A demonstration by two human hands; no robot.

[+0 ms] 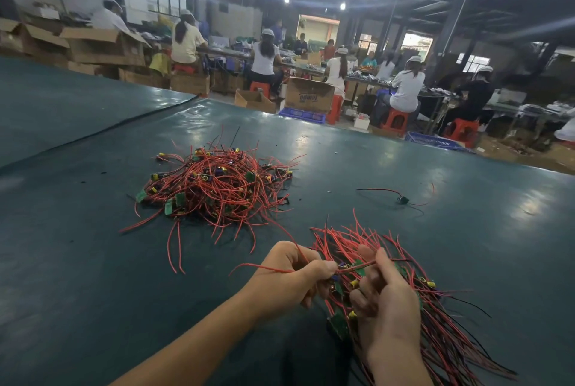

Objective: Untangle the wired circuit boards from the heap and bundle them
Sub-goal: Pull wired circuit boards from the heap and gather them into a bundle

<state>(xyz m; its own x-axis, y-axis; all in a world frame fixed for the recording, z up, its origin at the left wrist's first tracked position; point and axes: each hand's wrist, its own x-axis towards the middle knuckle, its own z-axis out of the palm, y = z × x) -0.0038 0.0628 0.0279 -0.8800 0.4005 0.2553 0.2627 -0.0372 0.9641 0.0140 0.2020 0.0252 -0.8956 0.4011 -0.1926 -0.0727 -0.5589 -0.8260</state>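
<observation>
A tangled heap [217, 186] of red wires with small green circuit boards and yellow and blue parts lies on the dark green table, ahead and to the left. My left hand [289, 277] pinches a red wire that runs up toward that heap. My right hand [382, 295] grips a bundle [435, 317] of wired boards, with its red and black wires fanning out to the lower right and above my fingers. Both hands are close together at the bundle's boards.
A single wired board [403, 199] lies alone on the table to the right. The table [93, 261] has a seam running diagonally at the left. Beyond its far edge sit several workers, cardboard boxes [308, 95] and red stools.
</observation>
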